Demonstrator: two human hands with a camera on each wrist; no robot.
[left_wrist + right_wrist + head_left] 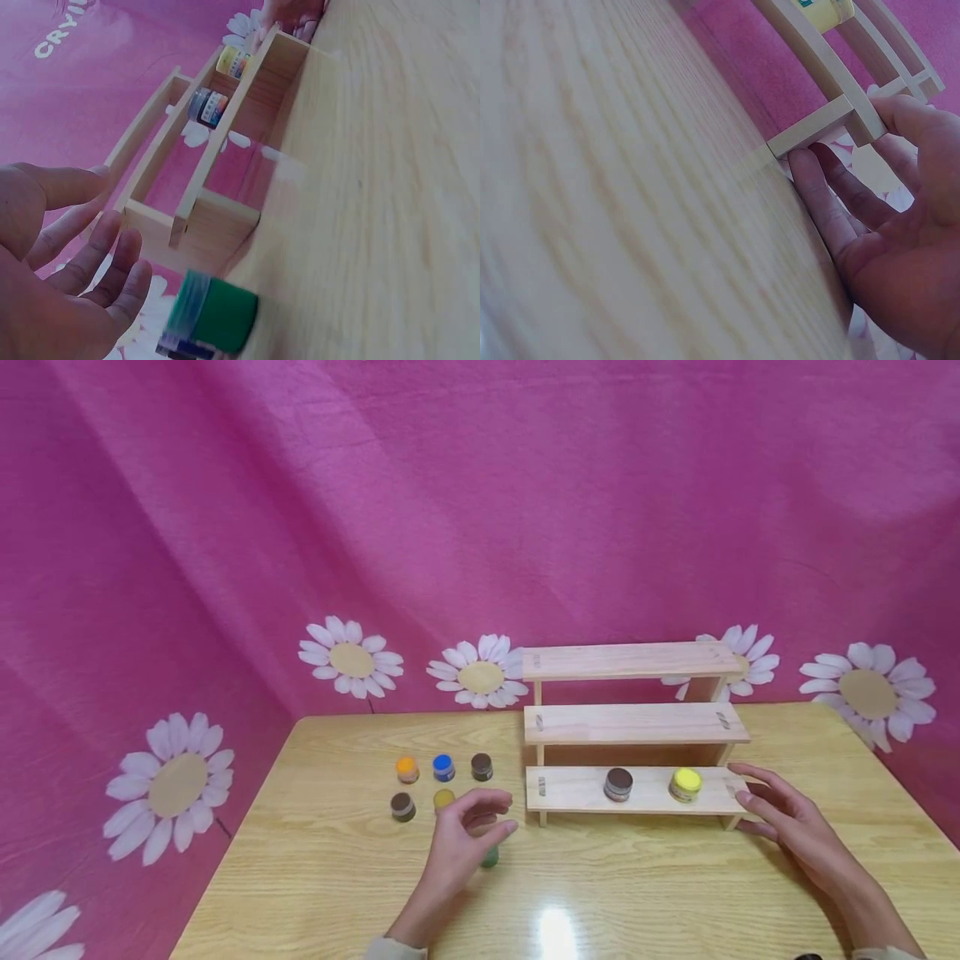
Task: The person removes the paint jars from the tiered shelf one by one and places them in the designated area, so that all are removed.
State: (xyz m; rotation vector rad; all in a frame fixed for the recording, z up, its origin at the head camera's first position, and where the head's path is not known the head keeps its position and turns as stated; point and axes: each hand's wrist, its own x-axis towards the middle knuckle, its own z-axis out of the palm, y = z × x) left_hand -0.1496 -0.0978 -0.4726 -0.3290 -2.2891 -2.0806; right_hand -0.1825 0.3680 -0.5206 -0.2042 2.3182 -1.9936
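Note:
A three-tier wooden shelf [633,724] stands at the right of the table. On its lowest tier sit a dark-lidded paint jar [618,784] and a yellow paint jar [686,784]. My right hand [802,831] holds the right end of that tier, thumb on the board and fingers around the side support [814,127]. To the left of the shelf, my left hand [461,843] hovers with relaxed fingers and nothing in them. It partly hides a green paint jar [491,857] and a mustard-coloured jar [443,797]. In the left wrist view the green jar appears just below the fingers.
Left of the shelf stand an orange jar [407,769], a blue jar [443,767] and two dark jars, one behind [482,767] and one in front [402,807]. A pink cloth [450,527] with daisies hangs behind the wooden table [322,877].

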